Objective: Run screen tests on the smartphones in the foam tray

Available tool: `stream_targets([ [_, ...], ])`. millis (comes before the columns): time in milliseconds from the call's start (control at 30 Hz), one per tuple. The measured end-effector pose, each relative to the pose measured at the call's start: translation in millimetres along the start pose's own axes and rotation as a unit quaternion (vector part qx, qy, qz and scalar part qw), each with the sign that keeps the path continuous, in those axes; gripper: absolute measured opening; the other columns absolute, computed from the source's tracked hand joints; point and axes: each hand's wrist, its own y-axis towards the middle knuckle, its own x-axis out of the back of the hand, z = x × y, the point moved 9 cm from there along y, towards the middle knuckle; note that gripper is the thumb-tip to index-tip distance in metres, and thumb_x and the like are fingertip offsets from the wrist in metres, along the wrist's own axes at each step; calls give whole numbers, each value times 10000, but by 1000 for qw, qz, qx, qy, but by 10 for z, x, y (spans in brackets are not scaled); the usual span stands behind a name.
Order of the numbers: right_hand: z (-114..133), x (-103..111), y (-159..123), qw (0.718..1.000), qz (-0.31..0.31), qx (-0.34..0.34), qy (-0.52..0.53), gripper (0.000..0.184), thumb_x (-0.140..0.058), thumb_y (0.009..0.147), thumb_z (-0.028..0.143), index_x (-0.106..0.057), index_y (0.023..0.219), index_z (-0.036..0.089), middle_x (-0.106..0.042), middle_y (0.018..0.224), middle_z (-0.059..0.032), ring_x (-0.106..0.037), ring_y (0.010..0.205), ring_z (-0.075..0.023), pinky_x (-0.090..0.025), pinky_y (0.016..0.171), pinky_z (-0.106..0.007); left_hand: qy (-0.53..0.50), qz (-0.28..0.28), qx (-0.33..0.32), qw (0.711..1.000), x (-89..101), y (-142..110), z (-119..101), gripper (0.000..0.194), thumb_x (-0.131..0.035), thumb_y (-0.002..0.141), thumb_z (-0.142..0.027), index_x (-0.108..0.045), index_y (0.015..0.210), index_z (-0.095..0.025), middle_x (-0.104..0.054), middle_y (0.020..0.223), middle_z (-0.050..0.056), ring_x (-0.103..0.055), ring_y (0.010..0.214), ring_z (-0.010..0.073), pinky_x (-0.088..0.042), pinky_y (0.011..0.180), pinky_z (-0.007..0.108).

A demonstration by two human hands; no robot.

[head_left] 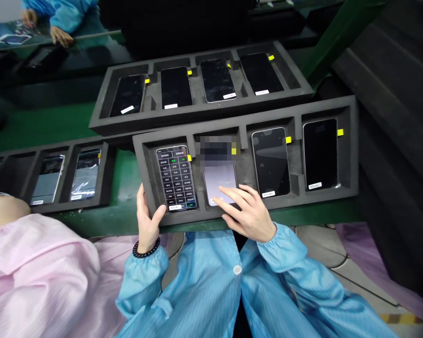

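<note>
A black foam tray lies in front of me with a phone in each of its compartments. My left hand grips its front left corner, thumb on the front rim and fingers along the side. Nearest that hand, the leftmost phone shows a lit grid of text cells, a few of them green. Over the second phone, lit pale lilac and blurred at its top, my right hand is spread open with fingertips at the lower screen. Two dark phones, one reflective and one black, fill the right compartments.
Behind stands another foam tray holding dark phones with yellow tabs. At left, a further tray holds film-covered phones on the green bench. A person in a pink sleeve sits at left; a co-worker's hands show far left.
</note>
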Motion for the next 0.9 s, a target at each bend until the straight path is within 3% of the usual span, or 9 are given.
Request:
stream_targets([
  [200,-3,-32,7,1000,20,-7,-5,411,-562,943,268,-609,1347,209,-653,1376,-78,-592,1209,-217,-417,1105,-416,4,2,7,1000,-19,-1,43,769,-636,875,-453,-330,1546,-232,-371,1603,89,-339,1498,255,-303,1239,353],
  [300,2,-38,1,1000,21,-8,-1,413,-577,933,262,-618,1339,199,-658,1367,-86,-590,1211,-220,-420,1108,-419,23,-21,-23,999,-13,-14,-37,692,-559,926,-439,-336,1545,-223,-379,1594,95,-345,1492,248,-291,1242,363],
  [367,-3,7,4,1000,6,-5,11,340,-559,941,253,-666,1261,211,-683,1329,-80,-602,1184,-211,-445,1090,-421,86,-62,-74,992,12,-36,-225,653,-508,956,-425,-337,1549,-213,-382,1583,109,-349,1484,255,-284,1242,393],
  [467,-63,165,42,997,-35,-2,63,240,-519,955,244,-725,1076,227,-713,1264,-74,-624,1130,-204,-502,1031,-431,208,-103,-174,957,-44,-93,-630,600,-458,977,-409,-376,1541,-221,-378,1573,115,-337,1476,289,-232,1253,469],
  [600,-280,346,122,992,-78,-55,81,248,-498,961,240,-737,1027,222,-671,1312,-97,-598,1170,-243,-493,1043,-499,250,-66,-258,931,-274,-120,-930,512,-390,999,-407,-478,1489,-287,-338,1609,59,-258,1514,323,-83,1274,560],
  [733,-412,326,116,989,-96,-112,6,340,-517,952,244,-676,1252,240,-597,1411,-102,-560,1232,-277,-431,1113,-539,286,4,-271,919,-510,-100,-852,468,-437,986,-354,-526,1446,-346,-272,1651,-1,-193,1540,332,54,1258,613],
  [900,-413,190,83,988,-64,-133,-51,434,-555,946,267,-590,1378,249,-521,1492,-111,-537,1264,-287,-368,1163,-547,291,7,-259,921,-533,-105,-770,448,-450,978,-372,-555,1413,-369,-263,1657,-32,-184,1546,320,97,1249,613],
])
